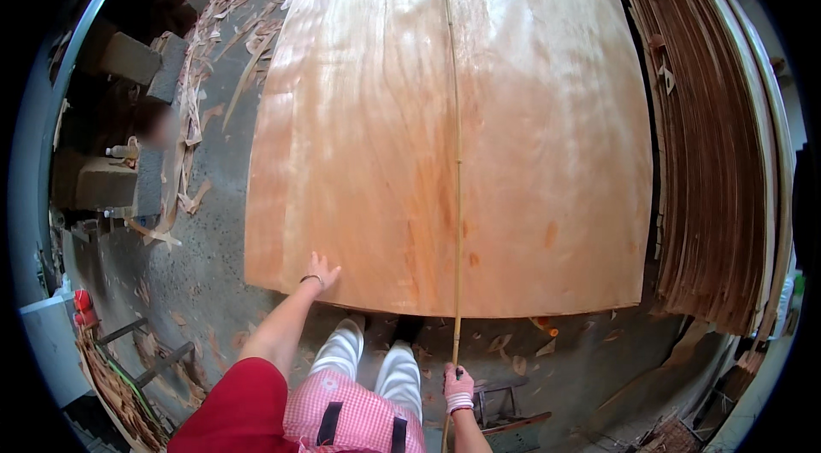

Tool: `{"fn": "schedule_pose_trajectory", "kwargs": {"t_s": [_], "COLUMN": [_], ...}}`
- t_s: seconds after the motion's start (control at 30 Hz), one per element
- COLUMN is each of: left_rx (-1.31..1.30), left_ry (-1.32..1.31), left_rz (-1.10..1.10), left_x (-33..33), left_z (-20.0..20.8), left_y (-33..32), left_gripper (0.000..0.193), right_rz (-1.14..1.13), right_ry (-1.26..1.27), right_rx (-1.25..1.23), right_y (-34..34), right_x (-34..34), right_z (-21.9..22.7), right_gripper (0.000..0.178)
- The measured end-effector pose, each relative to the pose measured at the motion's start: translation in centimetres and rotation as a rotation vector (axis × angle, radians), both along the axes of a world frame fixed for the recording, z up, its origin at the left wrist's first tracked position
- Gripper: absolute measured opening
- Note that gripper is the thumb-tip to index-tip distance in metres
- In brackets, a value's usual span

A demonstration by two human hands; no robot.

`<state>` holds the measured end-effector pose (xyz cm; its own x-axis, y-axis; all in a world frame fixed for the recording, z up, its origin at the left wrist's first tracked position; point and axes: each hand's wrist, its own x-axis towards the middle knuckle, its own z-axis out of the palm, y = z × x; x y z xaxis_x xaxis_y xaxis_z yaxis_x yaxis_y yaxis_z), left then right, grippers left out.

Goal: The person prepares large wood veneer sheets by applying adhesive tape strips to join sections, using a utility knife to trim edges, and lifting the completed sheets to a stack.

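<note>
A broad, pale orange-brown wood veneer sheet point(368, 154) lies in front of me, its near edge close to my legs. My left hand point(321, 272), bare with a dark bracelet at the wrist, rests with spread fingers on the sheet's near left corner area. In a pinkish glove with a white cuff, my right hand point(460, 386) is closed round the near end of a long thin bamboo pole point(458, 239). The pole runs away from me over the middle of the sheet, nearly straight to the far side. Whether other sheets lie beneath is hidden.
Brown veneer sheets point(710, 137) stand in a tall stack along the right. Concrete blocks point(128, 58) line the left, beside veneer scraps point(184, 154) on the grey floor point(205, 239). A small stool-like frame point(500, 402) is near my right hand. More strips point(115, 393) lie at lower left.
</note>
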<state>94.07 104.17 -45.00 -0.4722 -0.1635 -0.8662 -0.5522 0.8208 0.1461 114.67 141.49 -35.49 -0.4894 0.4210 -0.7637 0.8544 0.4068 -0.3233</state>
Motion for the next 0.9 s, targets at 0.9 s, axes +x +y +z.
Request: {"fn": "schedule_pose_trajectory", "kwargs": {"t_s": [0.9], "left_rx": [0.395], "left_ry": [0.111], "left_rz": [0.006], "left_x": [1.6], "left_z": [-0.2], "left_y": [-4.7], "left_gripper": [0.083], "right_rz": [-0.358], "right_ry": [0.231], "right_rx": [-0.261], "right_y": [-12.3], "right_x": [-18.6], "right_z": [-0.5], "right_gripper": [0.036]}}
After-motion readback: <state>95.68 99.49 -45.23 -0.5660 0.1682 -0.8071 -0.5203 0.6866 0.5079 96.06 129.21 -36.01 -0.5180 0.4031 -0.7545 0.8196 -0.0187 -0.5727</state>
